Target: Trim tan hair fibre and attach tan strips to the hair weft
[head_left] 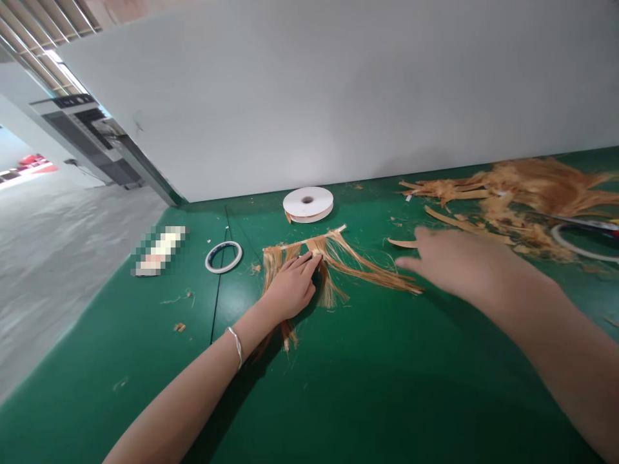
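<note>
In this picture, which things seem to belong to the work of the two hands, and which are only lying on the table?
Probably in the work:
- fringe, under the left hand
- tan strip, at the right hand's fingers
- reel, perhaps: tan material inside

Seemingly just lying about:
- tape ring
- fibre pile
- scrap

1. On the green bench [387, 399] I see a white ring-shaped roll [209, 263] lying flat over a thin dark line [216, 309]; farther left sits a pixelated item [160, 251].
2. At my far right, a second pale ring [580, 251] runs out of view; a metal tool [592, 223] lies against it.
3. Behind stands a pale wall [290, 84]; leftward, I see grey floor [126, 209], a grey unit [87, 135] and metal bars [48, 29].
</note>
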`<state>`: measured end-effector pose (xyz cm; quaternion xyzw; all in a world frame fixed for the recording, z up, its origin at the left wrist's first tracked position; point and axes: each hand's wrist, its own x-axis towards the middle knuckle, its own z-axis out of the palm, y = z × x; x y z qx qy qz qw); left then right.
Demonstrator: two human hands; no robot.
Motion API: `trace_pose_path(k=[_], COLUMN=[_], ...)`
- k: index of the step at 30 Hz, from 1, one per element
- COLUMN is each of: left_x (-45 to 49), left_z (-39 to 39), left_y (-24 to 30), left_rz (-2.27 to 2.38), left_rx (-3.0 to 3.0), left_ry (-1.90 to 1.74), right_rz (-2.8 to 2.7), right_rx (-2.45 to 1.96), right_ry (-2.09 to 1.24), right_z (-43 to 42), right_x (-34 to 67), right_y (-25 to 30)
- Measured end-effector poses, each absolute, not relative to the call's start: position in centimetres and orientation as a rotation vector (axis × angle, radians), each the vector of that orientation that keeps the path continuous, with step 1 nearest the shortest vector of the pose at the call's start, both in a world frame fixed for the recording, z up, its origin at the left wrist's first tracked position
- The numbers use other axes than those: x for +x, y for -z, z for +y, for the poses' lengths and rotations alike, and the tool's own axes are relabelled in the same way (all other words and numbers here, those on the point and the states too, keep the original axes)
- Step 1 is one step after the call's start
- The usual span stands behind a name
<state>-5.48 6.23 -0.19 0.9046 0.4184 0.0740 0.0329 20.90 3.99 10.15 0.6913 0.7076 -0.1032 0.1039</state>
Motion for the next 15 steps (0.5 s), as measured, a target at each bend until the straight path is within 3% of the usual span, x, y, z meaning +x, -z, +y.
trace_pose_path(k=[2,4,5,7,10,12,15], left_x=[-5.5,-5.5,-5.5,-5.5,-5.5,-5.5,-5.5], left_z=[6.3,6.3,6.3,6.3,6.4,6.4,6.4], left_y=[0.2,0.2,0.2,0.2,0.3,0.3,0.3], left_rz=[1.286,1.278,1.276,1.281,1.293,1.291,1.281], left_rx=[2.784,2.79,2.792,2.792,2.784,2.783,2.783], left_ry=[-0.231,-0.231,-0.23,-0.222,-0.228,-0.236,-0.228], right_rz=[2.13,2.487,2.727,3.02,2.701,2.369,2.112], right_rx=[2.273,2.294,2.195,1.754,0.909,0.772,1.429], right_ry=[0.062,0.101,0.268,0.903,1.702,1.681,1.047], right_z=[4.1,4.2,4.2,4.2,4.1,4.1,4.4], right_x=[20.5,20.0,19.7,19.3,19.3,19.6,19.9], right_y=[-10.1,-10.5,-10.8,-11.5,-11.9,-11.5,-10.2])
